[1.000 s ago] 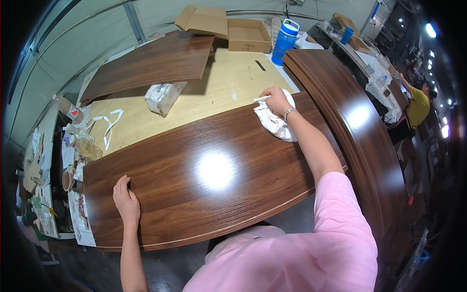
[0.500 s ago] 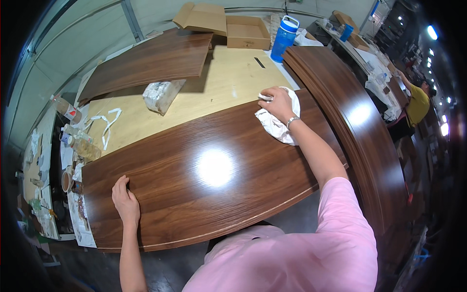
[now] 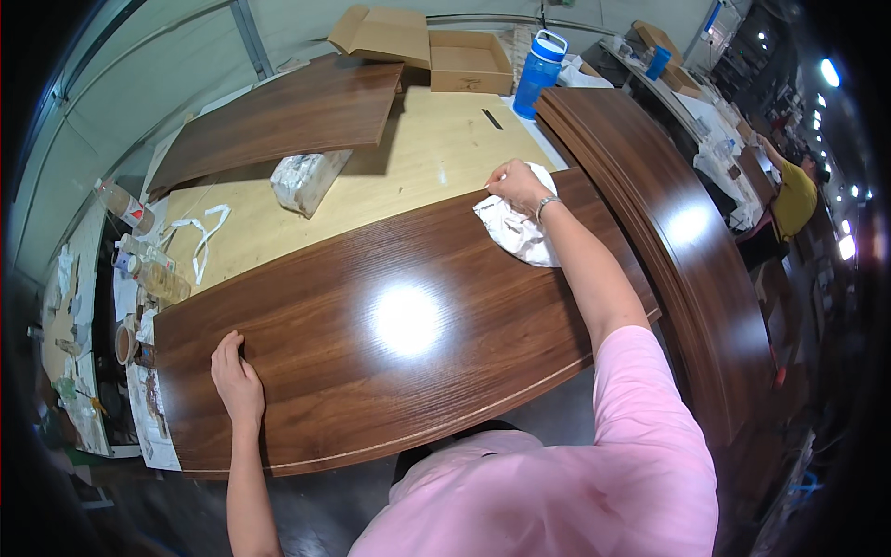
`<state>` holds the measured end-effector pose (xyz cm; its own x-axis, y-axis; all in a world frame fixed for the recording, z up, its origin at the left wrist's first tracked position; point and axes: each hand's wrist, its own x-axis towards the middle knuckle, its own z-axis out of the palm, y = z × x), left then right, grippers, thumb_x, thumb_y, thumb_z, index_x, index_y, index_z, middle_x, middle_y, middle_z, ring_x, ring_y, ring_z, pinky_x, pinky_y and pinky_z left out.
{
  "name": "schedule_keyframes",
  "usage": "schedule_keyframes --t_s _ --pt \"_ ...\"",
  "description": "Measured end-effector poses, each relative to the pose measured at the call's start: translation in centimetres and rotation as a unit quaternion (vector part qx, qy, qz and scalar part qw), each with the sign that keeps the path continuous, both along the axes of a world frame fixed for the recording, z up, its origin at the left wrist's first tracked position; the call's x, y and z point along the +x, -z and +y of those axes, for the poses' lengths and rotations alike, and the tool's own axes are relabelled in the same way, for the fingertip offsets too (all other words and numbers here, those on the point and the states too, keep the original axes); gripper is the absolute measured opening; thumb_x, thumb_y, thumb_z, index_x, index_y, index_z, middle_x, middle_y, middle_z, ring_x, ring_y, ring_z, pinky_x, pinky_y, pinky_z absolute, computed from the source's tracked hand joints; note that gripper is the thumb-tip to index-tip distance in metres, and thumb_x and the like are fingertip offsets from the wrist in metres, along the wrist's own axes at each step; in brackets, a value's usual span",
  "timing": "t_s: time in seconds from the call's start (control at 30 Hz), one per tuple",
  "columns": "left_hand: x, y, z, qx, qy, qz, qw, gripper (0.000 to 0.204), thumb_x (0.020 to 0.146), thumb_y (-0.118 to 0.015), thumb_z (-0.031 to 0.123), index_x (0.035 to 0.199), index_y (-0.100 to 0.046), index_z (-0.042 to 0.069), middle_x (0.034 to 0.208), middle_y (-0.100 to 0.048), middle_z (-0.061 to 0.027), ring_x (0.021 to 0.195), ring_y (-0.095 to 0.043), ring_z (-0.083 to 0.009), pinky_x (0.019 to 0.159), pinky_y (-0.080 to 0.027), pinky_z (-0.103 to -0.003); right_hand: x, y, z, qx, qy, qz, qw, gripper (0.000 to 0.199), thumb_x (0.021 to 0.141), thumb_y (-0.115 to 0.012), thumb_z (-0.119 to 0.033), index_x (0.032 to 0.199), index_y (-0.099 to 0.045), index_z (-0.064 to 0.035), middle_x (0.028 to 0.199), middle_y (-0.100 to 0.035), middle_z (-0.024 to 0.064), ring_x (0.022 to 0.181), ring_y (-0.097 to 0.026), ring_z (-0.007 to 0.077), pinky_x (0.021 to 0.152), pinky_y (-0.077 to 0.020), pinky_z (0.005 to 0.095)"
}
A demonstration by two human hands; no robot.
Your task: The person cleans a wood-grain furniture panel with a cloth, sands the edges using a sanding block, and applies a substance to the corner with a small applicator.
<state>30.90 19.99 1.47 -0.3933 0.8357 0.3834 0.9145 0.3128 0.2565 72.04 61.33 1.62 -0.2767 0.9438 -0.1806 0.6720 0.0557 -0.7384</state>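
Observation:
A glossy dark-brown wood-grain panel (image 3: 316,371) lies in front of me across a pale yellow board (image 3: 436,139). My right hand (image 3: 520,186) grips a crumpled white cloth (image 3: 522,234) at the panel's far edge, near its right end. Most of the cloth spreads over the panel below and beside that hand. Near the panel's left end, my left hand (image 3: 238,382) rests on the surface with nothing in it, its fingers stretched forward and slightly bent. A bright light reflection sits on the panel between the two hands.
Stacked brown panels (image 3: 650,213) stand close on the right. Another brown panel (image 3: 278,116) lies over a wrapped white block (image 3: 306,181) at the back. A blue bottle (image 3: 538,74), an opened cardboard box (image 3: 471,63) and several clear bottles (image 3: 158,278) surround the work. A person in yellow (image 3: 794,200) is far right.
My right hand and the cloth have shifted slightly left along the panel's far edge. My left hand stays in about the same place on the panel.

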Motion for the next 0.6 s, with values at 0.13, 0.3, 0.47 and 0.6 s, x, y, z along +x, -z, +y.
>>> schedule_keyframes --t_s 0.13,0.3,0.47,0.6 --pt "0.05 -0.12 -0.06 0.005 0.001 0.002 1.000 0.035 0.086 -0.050 -0.007 0.119 -0.058 0.003 0.129 -0.060 -0.0124 0.122 -0.052 -0.0323 0.105 -0.039 -0.044 -0.07 -0.18 -0.19 0.011 0.002 0.004 1.000 0.014 0.076 -0.069 -0.012 0.083 -0.074 -0.0001 0.066 -0.066 0.0070 0.058 -0.060 0.0151 0.058 -0.0490 0.0297" --pt "-0.01 -0.13 0.02 -0.002 -0.005 0.001 1.000 0.034 0.087 -0.050 -0.007 0.118 -0.058 0.003 0.129 -0.059 -0.0124 0.122 -0.053 -0.0321 0.105 -0.039 -0.044 -0.13 -0.15 -0.24 -0.006 -0.008 0.037 0.999 0.010 0.076 -0.069 -0.008 0.077 -0.072 0.0012 0.061 -0.061 0.0046 0.054 -0.054 0.0117 0.050 -0.0443 0.0298" --pt "0.16 -0.18 -0.01 -0.003 -0.006 0.003 1.000 0.034 0.087 -0.050 -0.007 0.118 -0.058 0.003 0.129 -0.059 -0.0124 0.122 -0.053 -0.0321 0.105 -0.039 -0.044 -0.23 -0.33 -0.38 -0.008 0.011 0.042 0.999 0.010 0.076 -0.068 -0.007 0.076 -0.071 0.0017 0.061 -0.061 0.0046 0.054 -0.055 0.0125 0.051 -0.0446 0.0297" --pt "0.19 -0.25 0.09 -0.005 -0.007 -0.003 1.000 0.034 0.087 -0.050 -0.007 0.118 -0.058 0.003 0.129 -0.059 -0.0126 0.122 -0.052 -0.0320 0.106 -0.039 -0.044 -0.08 -0.09 -0.23 0.013 -0.002 0.023 1.000 0.010 0.075 -0.067 -0.007 0.076 -0.071 0.0020 0.062 -0.063 0.0057 0.055 -0.056 0.0137 0.053 -0.0459 0.0298"
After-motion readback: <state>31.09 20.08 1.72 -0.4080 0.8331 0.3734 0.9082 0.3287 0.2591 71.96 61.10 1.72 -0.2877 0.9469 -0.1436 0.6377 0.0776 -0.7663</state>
